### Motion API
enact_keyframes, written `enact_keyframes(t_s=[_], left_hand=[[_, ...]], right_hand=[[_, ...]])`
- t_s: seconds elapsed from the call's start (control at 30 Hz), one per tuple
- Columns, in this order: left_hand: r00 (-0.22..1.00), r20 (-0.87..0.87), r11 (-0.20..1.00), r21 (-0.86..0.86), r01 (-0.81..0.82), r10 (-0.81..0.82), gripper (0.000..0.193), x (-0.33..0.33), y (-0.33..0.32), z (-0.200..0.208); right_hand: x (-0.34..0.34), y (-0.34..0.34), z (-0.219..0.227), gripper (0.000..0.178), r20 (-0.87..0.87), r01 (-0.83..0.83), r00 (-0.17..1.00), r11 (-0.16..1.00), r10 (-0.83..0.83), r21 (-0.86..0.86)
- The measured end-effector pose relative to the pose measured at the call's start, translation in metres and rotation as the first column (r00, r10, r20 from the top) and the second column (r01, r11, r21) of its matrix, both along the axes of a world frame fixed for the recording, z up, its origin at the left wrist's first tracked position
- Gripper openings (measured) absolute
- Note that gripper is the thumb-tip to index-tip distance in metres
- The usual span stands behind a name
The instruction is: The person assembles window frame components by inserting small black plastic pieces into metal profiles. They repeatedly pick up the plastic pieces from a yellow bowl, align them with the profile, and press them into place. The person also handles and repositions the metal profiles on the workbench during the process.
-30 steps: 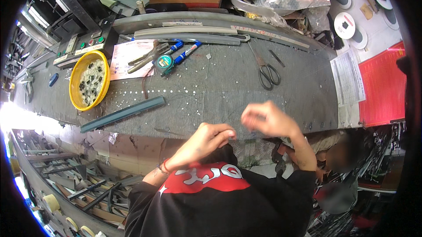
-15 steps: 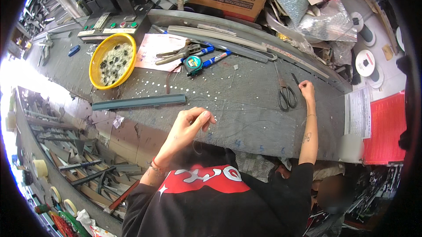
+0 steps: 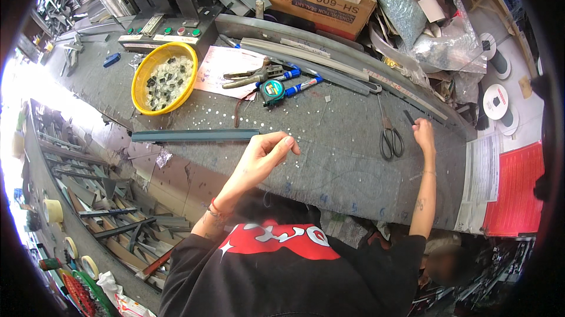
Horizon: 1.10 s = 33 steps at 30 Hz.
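Note:
My left hand (image 3: 266, 155) is closed, thumb against curled fingers, over the bench's front part near the right end of a grey-green profile strip (image 3: 197, 135). Whatever it pinches is too fine to make out; a thin, faint line curves below it. With my right arm stretched to the far right, my right hand (image 3: 424, 136) pinches a short dark strip (image 3: 409, 117) that sticks out past the fingers. Dark-handled scissors (image 3: 391, 143) lie on the bench just left of that hand. A faint thin thread loops over the grey bench top (image 3: 329, 158) between my hands.
A yellow basket (image 3: 136, 84) holds small clear and black pieces. Pliers (image 3: 253, 76), a teal tape measure (image 3: 272, 92) and blue markers (image 3: 303, 86) lie on and beside paper. Long profiles (image 3: 318, 61) line the back edge. White spools (image 3: 495, 101) and a red sheet (image 3: 515, 190) are at right.
The view has shifted, so the bench things appear farther right. My left hand has moved slightly away from my body; my right hand still pinches the dark strip beside the scissors.

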State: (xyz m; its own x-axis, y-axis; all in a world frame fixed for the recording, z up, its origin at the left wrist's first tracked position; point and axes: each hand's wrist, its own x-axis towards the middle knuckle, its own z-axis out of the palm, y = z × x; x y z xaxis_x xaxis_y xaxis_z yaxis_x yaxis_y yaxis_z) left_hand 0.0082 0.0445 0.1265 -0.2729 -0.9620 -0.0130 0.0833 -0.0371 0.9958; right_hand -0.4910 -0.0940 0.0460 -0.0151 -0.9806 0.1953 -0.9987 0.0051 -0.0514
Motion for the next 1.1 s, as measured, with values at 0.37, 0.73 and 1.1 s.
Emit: enact_keyframes(t_s=[0.37,0.73,1.1], left_hand=[[0.994,-0.113,0.997,-0.073,0.003,-0.011,0.034,-0.018,0.002,0.044],[0.95,0.093,0.78,-0.55,0.299,-0.299,0.026,-0.057,0.015,0.035],[0.862,-0.397,0.946,-0.204,0.251,-0.314,0.033,-0.094,0.007,-0.005]], right_hand=[[0.213,0.144,0.173,0.019,-0.605,-0.832,0.531,0.5,0.593,-0.24],[0.236,0.129,0.185,0.024,-0.697,-0.817,0.572,0.371,0.432,-0.441],[0.251,0.115,0.171,0.028,-0.67,-0.78,0.626,0.313,0.399,-0.541]])
